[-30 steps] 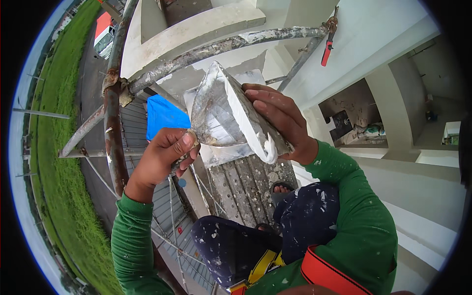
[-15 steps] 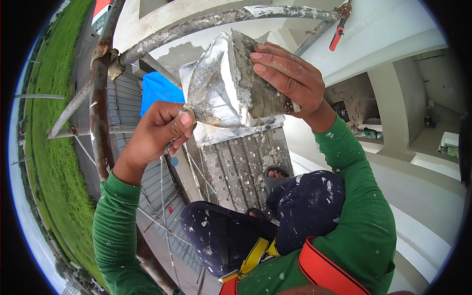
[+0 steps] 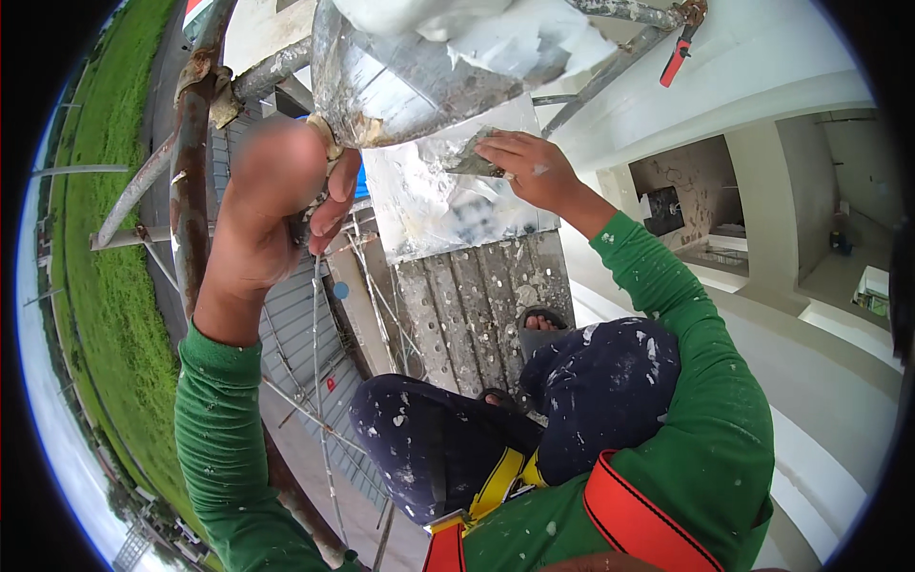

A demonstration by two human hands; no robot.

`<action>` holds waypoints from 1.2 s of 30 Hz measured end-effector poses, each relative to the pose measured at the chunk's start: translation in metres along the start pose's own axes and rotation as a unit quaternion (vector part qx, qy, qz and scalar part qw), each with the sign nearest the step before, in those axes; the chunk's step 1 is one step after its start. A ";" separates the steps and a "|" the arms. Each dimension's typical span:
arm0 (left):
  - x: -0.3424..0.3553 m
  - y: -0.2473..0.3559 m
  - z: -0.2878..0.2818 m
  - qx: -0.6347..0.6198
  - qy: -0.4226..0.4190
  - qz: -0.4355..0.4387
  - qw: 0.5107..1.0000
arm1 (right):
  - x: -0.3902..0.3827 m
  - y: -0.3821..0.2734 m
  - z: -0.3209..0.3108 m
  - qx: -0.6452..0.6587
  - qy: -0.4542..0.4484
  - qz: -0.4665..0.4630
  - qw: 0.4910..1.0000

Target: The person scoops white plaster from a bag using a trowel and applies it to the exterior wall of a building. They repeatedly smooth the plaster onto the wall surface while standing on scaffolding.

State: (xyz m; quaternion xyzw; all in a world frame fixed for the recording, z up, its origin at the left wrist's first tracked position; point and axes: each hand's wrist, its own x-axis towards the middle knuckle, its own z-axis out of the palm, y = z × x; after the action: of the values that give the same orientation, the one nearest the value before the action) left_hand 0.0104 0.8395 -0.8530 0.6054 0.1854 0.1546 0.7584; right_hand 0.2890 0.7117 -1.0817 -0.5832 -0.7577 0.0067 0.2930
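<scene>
Scraper [image 3: 473,162] in right hand [image 3: 539,172]: corner points left, long axis unclear.

The left forearm [image 3: 221,419] rises steeply, its wrist [image 3: 229,310] bare; the left hand [image 3: 276,195] is lifted high, fingers curled in a grip, the upper part blurred; the right forearm [image 3: 658,281] slants up and leftward; the right hand [image 3: 538,173] pinches, fingers close together; both knees [image 3: 629,367] are bent.
</scene>
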 end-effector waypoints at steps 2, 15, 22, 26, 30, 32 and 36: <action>0.003 0.000 -0.008 0.024 0.032 0.015 0.999 | -0.038 0.013 0.043 -0.029 -0.065 -0.004 0.997; -0.005 0.001 -0.033 0.094 0.065 0.012 0.993 | -0.090 0.015 0.111 -0.112 -0.206 -0.061 0.970; -0.002 0.007 -0.045 0.028 -0.021 -0.007 0.999 | -0.028 0.029 0.072 -0.029 -0.296 -0.067 0.953; -0.004 0.005 -0.048 0.049 -0.020 -0.005 0.999 | 0.013 0.060 0.108 -0.116 -0.318 -0.019 0.941; -0.010 0.019 -0.044 0.068 -0.047 -0.016 0.996 | -0.048 0.033 0.100 -0.141 -0.339 -0.013 0.930; -0.012 0.011 -0.047 0.037 -0.036 -0.005 0.999 | -0.064 0.018 0.084 -0.161 -0.418 -0.011 0.894; -0.010 0.020 -0.045 0.044 -0.021 -0.015 0.999 | -0.078 0.005 0.048 -0.105 -0.383 0.125 0.909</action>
State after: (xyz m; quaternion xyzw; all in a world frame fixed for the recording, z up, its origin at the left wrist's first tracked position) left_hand -0.0201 0.8780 -0.8411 0.6386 0.1854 0.1224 0.7368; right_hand 0.2833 0.6597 -1.1579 -0.6534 -0.7286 0.1866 -0.0857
